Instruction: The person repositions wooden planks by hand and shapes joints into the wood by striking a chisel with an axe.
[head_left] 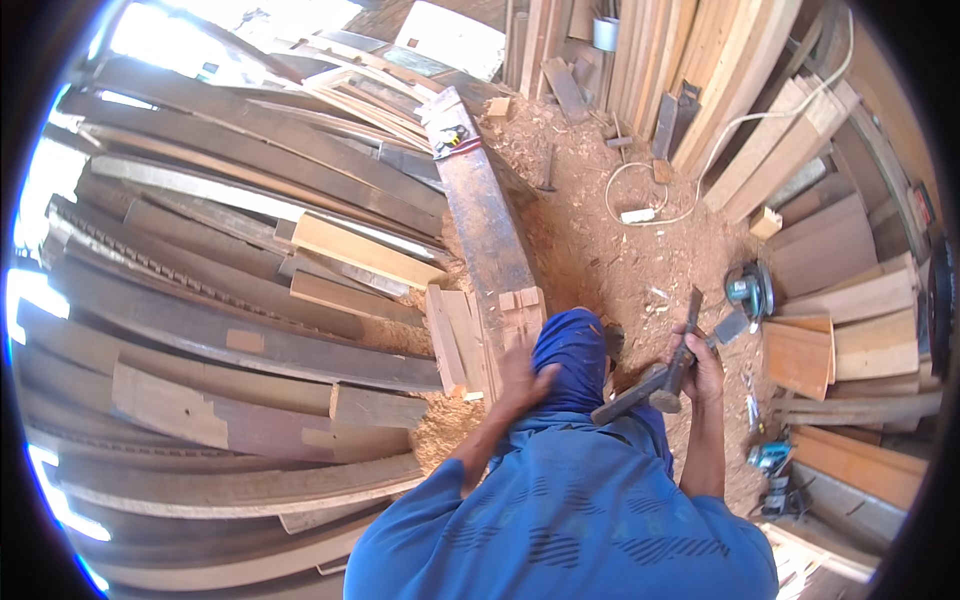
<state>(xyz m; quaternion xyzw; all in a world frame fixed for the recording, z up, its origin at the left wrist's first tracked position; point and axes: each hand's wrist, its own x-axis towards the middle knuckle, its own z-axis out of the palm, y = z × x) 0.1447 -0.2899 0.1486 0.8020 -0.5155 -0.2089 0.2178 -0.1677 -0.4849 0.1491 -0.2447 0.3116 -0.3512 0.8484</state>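
My left hand (523, 378) rests against my blue-clad left knee, its fingers apart and nothing in them. Just beyond it, a pale wooden piece with cut notches (521, 318) lies on the near end of a long dark workbench plank (484, 212). My right hand (704, 366) is raised beside my right leg, with its fingers closed around a dark hammer (681, 366). A round metal end points down, and a dark bar crosses toward my lap; whether this bar is a separate tool I cannot tell.
Stacked boards (240, 300) fill the left side. Another hammer (547, 168) stands on the shaving-strewn floor (590, 230). A white cable with a socket block (637, 215) loops at the right. A green circular saw (745, 289) and a teal power tool (769, 457) lie near leaning planks.
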